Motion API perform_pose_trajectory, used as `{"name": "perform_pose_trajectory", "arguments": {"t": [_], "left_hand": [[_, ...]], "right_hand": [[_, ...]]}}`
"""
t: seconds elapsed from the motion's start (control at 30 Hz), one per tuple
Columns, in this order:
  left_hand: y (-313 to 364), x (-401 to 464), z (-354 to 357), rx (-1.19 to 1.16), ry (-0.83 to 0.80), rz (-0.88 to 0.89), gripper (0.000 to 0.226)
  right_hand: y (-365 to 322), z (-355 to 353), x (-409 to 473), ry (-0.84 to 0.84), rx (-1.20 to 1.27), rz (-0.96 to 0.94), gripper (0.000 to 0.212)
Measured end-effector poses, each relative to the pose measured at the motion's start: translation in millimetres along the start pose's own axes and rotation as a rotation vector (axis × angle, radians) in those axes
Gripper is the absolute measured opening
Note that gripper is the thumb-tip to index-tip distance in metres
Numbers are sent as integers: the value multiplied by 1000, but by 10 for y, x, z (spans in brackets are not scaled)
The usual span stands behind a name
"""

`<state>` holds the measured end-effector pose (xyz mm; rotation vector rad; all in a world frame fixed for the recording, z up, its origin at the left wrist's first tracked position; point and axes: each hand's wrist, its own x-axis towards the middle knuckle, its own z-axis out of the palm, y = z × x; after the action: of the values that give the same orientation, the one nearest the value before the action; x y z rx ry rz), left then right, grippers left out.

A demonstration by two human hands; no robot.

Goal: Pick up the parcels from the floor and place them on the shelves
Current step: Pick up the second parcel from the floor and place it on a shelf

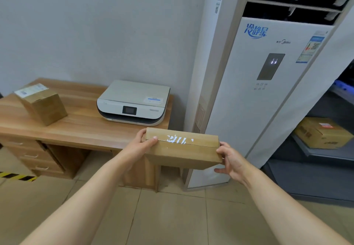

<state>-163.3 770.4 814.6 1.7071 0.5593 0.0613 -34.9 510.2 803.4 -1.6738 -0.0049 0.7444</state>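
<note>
I hold a flat brown cardboard parcel (182, 150) with shiny tape on top, out in front of me at about desk height. My left hand (142, 145) grips its left end, thumb on top. My right hand (230, 161) grips its right end, fingers curled under the corner. A grey metal shelf (325, 153) stands at the far right, with a brown parcel (321, 132) with a red label lying on it. Another labelled brown parcel (41, 104) rests on the wooden desk (80, 128) at the left.
A white printer (133, 103) sits on the desk's right part. A tall white floor air conditioner (254, 91) stands between the desk and the shelf. Desk drawers (36, 156) and yellow-black floor tape (17, 176) are at the left. Beige tiled floor (172, 216) lies below my arms.
</note>
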Motion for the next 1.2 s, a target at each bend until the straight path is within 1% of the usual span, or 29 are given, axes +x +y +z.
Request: {"name": "perform_pose_trajectory", "arguments": {"t": [0.07,0.17,0.27,0.37,0.5,0.6,0.8,0.97,1.03,1.13,1.2], "left_hand": [[80,-37,13,33,8,17,40],[121,-51,6,55,15,43,43],[87,-58,18,121,-20,62,50],[56,-103,61,166,-39,96,51],[11,-134,95,178,-1,136,50],[-12,-159,106,201,45,149,50],[37,-183,92,225,139,156,52],[78,-203,77,155,195,148,51],[90,-183,45,152,229,152,56],[123,-156,44,159,243,186,70],[149,-133,71,163,250,223,77]], "right_hand": [[-80,-46,-7,-15,-39,-2,31],[-151,-78,1,-25,-72,17,36],[-174,-86,39,22,-43,6,35],[-166,-51,98,93,25,1,33],[-171,-18,163,160,5,-3,26],[-227,-8,186,166,12,-23,28],[-359,41,231,74,110,-29,32],[-422,71,257,13,137,-37,32],[-420,75,265,-11,156,-51,39],[-411,50,285,-60,175,-81,56],[-411,15,295,-86,189,-98,61]]}}
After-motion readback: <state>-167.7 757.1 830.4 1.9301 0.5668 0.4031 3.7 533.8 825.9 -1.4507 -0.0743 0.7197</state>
